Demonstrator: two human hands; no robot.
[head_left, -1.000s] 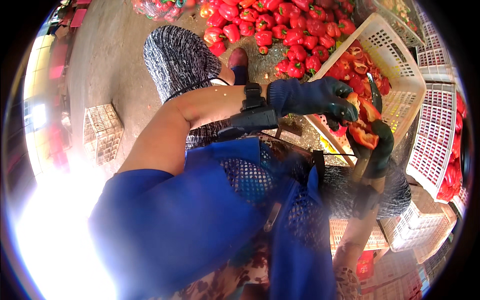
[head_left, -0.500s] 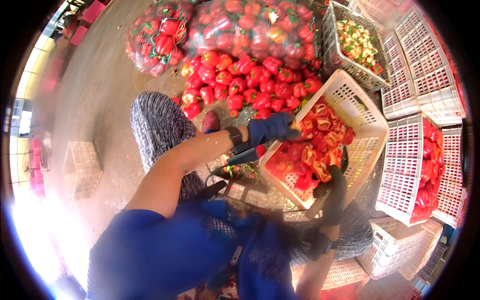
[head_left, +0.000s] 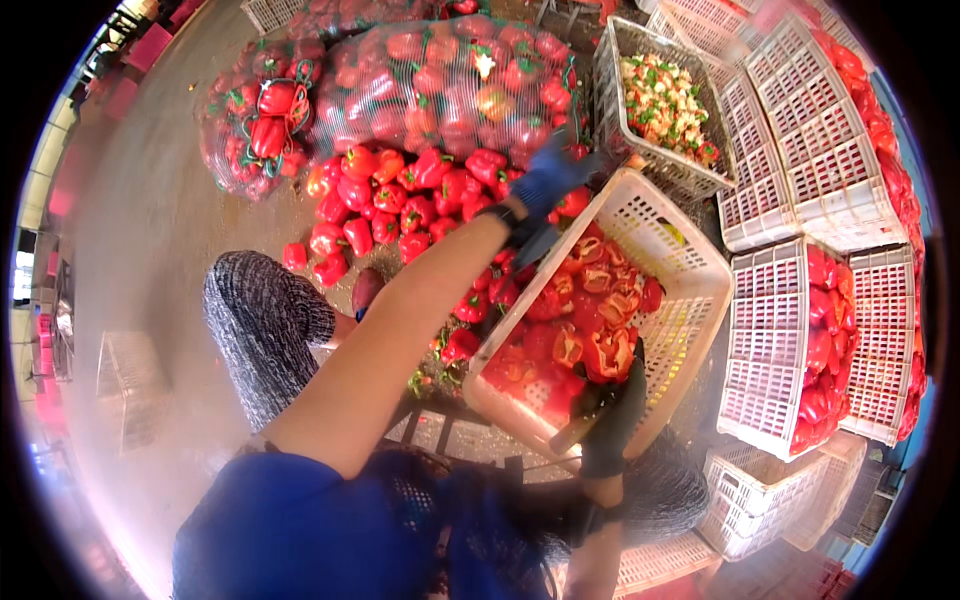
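Observation:
My left hand (head_left: 553, 178), in a blue glove, is stretched out over the far left edge of a pale plastic crate (head_left: 685, 250), close to a pile of whole red bell peppers (head_left: 385, 215). Motion smears its fingers. Cut red pepper pieces (head_left: 590, 290) lie in the tilted crate in front of me. My right hand (head_left: 612, 420), gloved in dark fabric, reaches over the crate's near side. Its fingers curl beside an opened pepper half (head_left: 608, 355); whatever they grip is hidden.
Mesh sacks of peppers (head_left: 430, 85) lie behind the pile. A crate of pale and green pepper scraps (head_left: 660, 110) stands at the far right. Stacked white crates (head_left: 765, 345), some filled with red peppers, line the right. My knee (head_left: 265, 325) is left of the pile.
My left hand has left the cut pieces and moved up and away, past the crate's far left edge. My right hand stays at the crate's near side. The whole view has shifted.

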